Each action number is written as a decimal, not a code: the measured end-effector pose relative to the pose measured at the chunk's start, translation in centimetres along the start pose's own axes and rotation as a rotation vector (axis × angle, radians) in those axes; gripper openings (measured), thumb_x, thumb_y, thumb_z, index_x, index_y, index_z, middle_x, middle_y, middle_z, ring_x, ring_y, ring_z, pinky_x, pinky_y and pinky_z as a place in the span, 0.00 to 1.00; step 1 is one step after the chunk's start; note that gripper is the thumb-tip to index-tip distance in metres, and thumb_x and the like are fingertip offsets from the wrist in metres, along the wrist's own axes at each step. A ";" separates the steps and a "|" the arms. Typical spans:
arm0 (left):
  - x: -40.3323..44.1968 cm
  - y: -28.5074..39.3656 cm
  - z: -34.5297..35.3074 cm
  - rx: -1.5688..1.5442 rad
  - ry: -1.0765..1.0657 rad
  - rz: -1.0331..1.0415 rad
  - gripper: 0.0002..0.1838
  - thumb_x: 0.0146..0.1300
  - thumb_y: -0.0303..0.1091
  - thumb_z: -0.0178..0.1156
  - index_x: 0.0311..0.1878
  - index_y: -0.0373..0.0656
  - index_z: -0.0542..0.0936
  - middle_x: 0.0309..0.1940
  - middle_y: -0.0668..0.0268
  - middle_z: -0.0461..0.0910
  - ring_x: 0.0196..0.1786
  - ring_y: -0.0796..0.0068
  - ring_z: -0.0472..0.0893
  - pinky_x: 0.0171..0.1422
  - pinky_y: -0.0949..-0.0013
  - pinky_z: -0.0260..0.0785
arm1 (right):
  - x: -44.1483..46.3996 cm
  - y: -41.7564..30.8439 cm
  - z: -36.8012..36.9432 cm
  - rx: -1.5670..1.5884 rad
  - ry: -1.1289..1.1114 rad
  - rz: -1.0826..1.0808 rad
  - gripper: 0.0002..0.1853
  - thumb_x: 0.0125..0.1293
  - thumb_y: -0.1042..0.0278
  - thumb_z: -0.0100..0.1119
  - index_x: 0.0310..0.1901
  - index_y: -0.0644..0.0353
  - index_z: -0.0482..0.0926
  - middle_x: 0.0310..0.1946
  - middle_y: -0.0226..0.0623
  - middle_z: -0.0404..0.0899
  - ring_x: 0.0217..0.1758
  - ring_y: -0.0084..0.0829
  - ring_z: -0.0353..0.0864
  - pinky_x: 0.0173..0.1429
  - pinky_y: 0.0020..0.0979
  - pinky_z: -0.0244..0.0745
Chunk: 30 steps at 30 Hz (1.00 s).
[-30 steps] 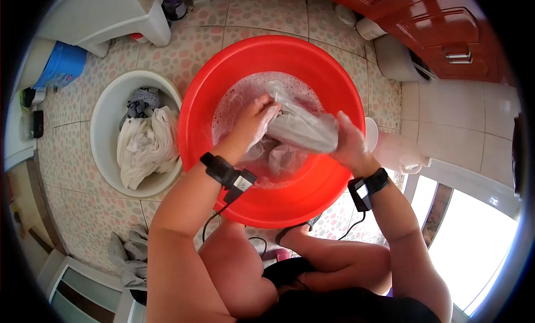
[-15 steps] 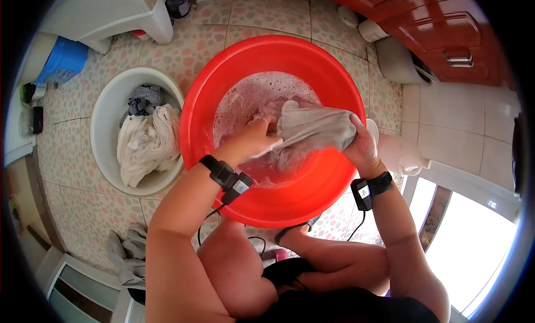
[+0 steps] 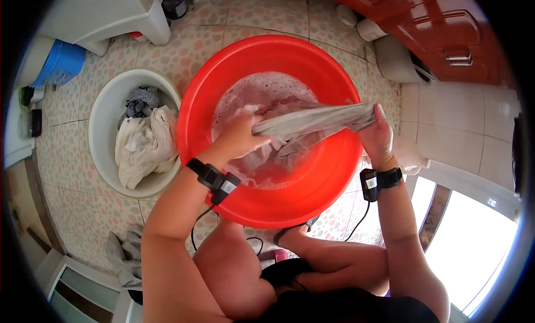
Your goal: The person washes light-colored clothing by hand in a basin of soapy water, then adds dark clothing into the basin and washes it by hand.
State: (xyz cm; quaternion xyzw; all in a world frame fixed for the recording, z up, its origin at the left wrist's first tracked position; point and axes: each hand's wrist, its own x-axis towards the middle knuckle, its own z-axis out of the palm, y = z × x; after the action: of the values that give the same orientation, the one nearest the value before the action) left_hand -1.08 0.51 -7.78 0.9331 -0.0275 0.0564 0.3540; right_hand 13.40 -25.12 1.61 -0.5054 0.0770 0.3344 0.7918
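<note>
A grey wet garment (image 3: 312,120) is stretched between my two hands over a large red basin (image 3: 278,209). My left hand (image 3: 241,136) is closed on its left part, close above the soapy water (image 3: 273,86). At the basin's right rim my right hand (image 3: 379,136) grips the other end, held up and pulled taut. The lower folds of the cloth hang into the water, and their ends are hidden under the suds. What kind of garment it is I cannot tell.
Left of the basin stands a white tub (image 3: 103,156) holding cream cloth (image 3: 146,147) and dark grey cloth (image 3: 143,100). More grey cloth (image 3: 131,256) lies at the lower left. A blue bucket (image 3: 62,62) is at the upper left, a red cabinet (image 3: 451,39) at the upper right.
My right hand has moved right and slightly up, drawing the grey garment from a loose spread into a narrow, taut strip. My left hand has shifted a little left.
</note>
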 end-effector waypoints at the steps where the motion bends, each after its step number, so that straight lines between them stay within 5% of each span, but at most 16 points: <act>1: 0.3 0.2 -0.4 -0.500 -0.082 -0.197 0.26 0.54 0.43 0.59 0.50 0.33 0.72 0.40 0.52 0.77 0.42 0.59 0.78 0.50 0.63 0.68 | 0.4 0.0 -0.6 0.002 0.000 -0.004 0.24 0.70 0.52 0.35 0.50 0.68 0.68 0.45 0.42 0.73 0.50 0.34 0.71 0.57 0.33 0.63; 3: 0.7 -0.5 -0.2 -1.346 -0.213 -0.526 0.17 0.61 0.35 0.55 0.51 0.39 0.71 0.46 0.67 0.73 0.50 0.72 0.72 0.55 0.70 0.64 | 1.2 0.2 -0.9 -0.083 -0.356 -0.063 0.22 0.68 0.50 0.39 0.47 0.64 0.69 0.39 0.35 0.71 0.43 0.31 0.69 0.52 0.30 0.63; 6: 1.9 -0.1 0.7 -1.737 0.080 -0.723 0.14 0.63 0.33 0.52 0.50 0.41 0.71 0.46 0.66 0.74 0.48 0.71 0.73 0.54 0.71 0.64 | 0.5 1.8 2.5 -0.284 -0.206 -0.043 0.19 0.67 0.50 0.42 0.46 0.60 0.67 0.37 0.32 0.67 0.41 0.27 0.67 0.50 0.26 0.61; 8: 3.0 1.1 0.6 -1.707 0.152 -0.644 0.14 0.64 0.39 0.51 0.49 0.42 0.72 0.46 0.65 0.74 0.46 0.69 0.74 0.52 0.69 0.66 | 2.0 4.2 2.2 -0.581 -0.268 -0.158 0.21 0.63 0.58 0.51 0.52 0.61 0.62 0.41 0.31 0.64 0.43 0.26 0.66 0.51 0.26 0.62; 10: 4.2 2.9 -0.4 -1.807 0.097 -0.856 0.19 0.64 0.48 0.48 0.48 0.43 0.72 0.44 0.63 0.75 0.45 0.68 0.75 0.50 0.66 0.67 | 1.7 6.6 4.7 -0.747 -0.301 -0.194 0.24 0.62 0.61 0.53 0.55 0.61 0.59 0.43 0.31 0.63 0.45 0.26 0.65 0.52 0.27 0.62; 14: 4.0 2.2 2.7 -1.853 0.183 -0.871 0.14 0.65 0.41 0.44 0.45 0.42 0.71 0.40 0.62 0.74 0.43 0.73 0.74 0.48 0.68 0.68 | -0.1 10.9 8.8 -1.007 -0.189 -0.415 0.17 0.59 0.64 0.55 0.46 0.65 0.66 0.39 0.42 0.72 0.44 0.33 0.73 0.48 0.36 0.68; 15: 4.0 2.5 5.2 -1.971 0.252 -0.894 0.16 0.64 0.46 0.45 0.38 0.43 0.73 0.33 0.65 0.74 0.36 0.74 0.74 0.38 0.69 0.68 | 0.0 11.3 9.0 -1.135 -0.116 -0.444 0.15 0.60 0.64 0.54 0.42 0.66 0.68 0.35 0.47 0.75 0.41 0.37 0.77 0.44 0.38 0.71; 18: 3.5 4.6 8.2 -1.615 0.279 -0.964 0.18 0.62 0.50 0.48 0.28 0.44 0.74 0.20 0.66 0.71 0.27 0.75 0.74 0.30 0.71 0.66 | 6.3 10.7 7.8 -1.118 0.295 -0.220 0.11 0.61 0.66 0.51 0.38 0.67 0.71 0.26 0.54 0.76 0.30 0.47 0.78 0.34 0.37 0.73; 19: 4.3 4.4 8.6 -1.404 0.395 -0.870 0.22 0.63 0.52 0.47 0.21 0.46 0.71 0.15 0.68 0.67 0.21 0.77 0.71 0.24 0.73 0.62 | 5.4 11.0 8.8 -0.772 0.368 -0.099 0.11 0.61 0.68 0.49 0.41 0.66 0.73 0.26 0.56 0.75 0.27 0.52 0.76 0.30 0.36 0.73; 20: 4.6 4.1 6.8 -1.405 0.395 -0.862 0.22 0.63 0.52 0.47 0.21 0.46 0.71 0.15 0.68 0.67 0.21 0.77 0.71 0.24 0.73 0.62 | 4.9 12.9 7.2 -0.953 0.142 -0.468 0.09 0.60 0.69 0.50 0.39 0.63 0.74 0.28 0.58 0.75 0.28 0.53 0.76 0.31 0.37 0.73; 22: 4.1 3.3 1.5 -1.706 0.144 -1.002 0.25 0.62 0.57 0.47 0.24 0.42 0.74 0.17 0.66 0.70 0.21 0.75 0.69 0.25 0.71 0.60 | 1.7 14.3 8.7 -1.172 0.061 -0.649 0.09 0.59 0.69 0.50 0.38 0.63 0.75 0.29 0.57 0.76 0.29 0.52 0.77 0.31 0.36 0.73; 23: 3.8 3.2 1.1 -1.561 0.069 -1.178 0.26 0.61 0.57 0.48 0.26 0.39 0.74 0.20 0.64 0.73 0.23 0.73 0.71 0.26 0.69 0.62 | 1.3 14.0 8.8 -1.284 0.004 -0.800 0.10 0.61 0.66 0.49 0.36 0.64 0.74 0.29 0.57 0.76 0.32 0.52 0.77 0.33 0.38 0.73; 24: 3.7 3.6 1.9 -1.552 0.072 -1.181 0.26 0.61 0.57 0.48 0.26 0.39 0.74 0.20 0.64 0.73 0.23 0.73 0.71 0.26 0.69 0.62 | 1.9 13.0 9.0 -1.275 0.003 -0.800 0.10 0.61 0.66 0.49 0.36 0.64 0.74 0.29 0.57 0.76 0.32 0.52 0.77 0.33 0.38 0.73; 26: 3.7 5.0 5.1 -1.326 0.294 -0.865 0.21 0.63 0.54 0.48 0.30 0.44 0.73 0.23 0.64 0.73 0.25 0.72 0.72 0.30 0.66 0.67 | 4.4 10.5 8.8 -1.258 0.179 -0.056 0.13 0.63 0.62 0.46 0.35 0.64 0.74 0.30 0.57 0.75 0.37 0.52 0.77 0.38 0.41 0.71; 28: 4.5 3.5 6.5 -1.309 0.225 -0.896 0.21 0.64 0.52 0.47 0.32 0.42 0.73 0.25 0.65 0.73 0.26 0.73 0.71 0.30 0.66 0.66 | 4.0 11.2 8.7 -1.072 0.287 -0.049 0.16 0.64 0.58 0.44 0.32 0.64 0.74 0.26 0.56 0.75 0.34 0.53 0.77 0.34 0.42 0.71; 30: 4.4 0.8 6.7 -1.412 0.187 -0.924 0.21 0.64 0.49 0.48 0.41 0.37 0.74 0.27 0.65 0.73 0.29 0.74 0.71 0.31 0.67 0.65 | 1.4 13.0 9.9 -1.153 0.168 -0.740 0.18 0.64 0.57 0.46 0.27 0.66 0.74 0.21 0.54 0.74 0.25 0.51 0.77 0.23 0.39 0.70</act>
State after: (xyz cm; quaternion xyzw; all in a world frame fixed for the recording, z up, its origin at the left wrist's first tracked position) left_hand 3.82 -4.61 -11.68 0.4022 0.3571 -0.0475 0.8417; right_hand 4.39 -12.56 -4.03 -0.8630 -0.2295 -0.0104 0.4499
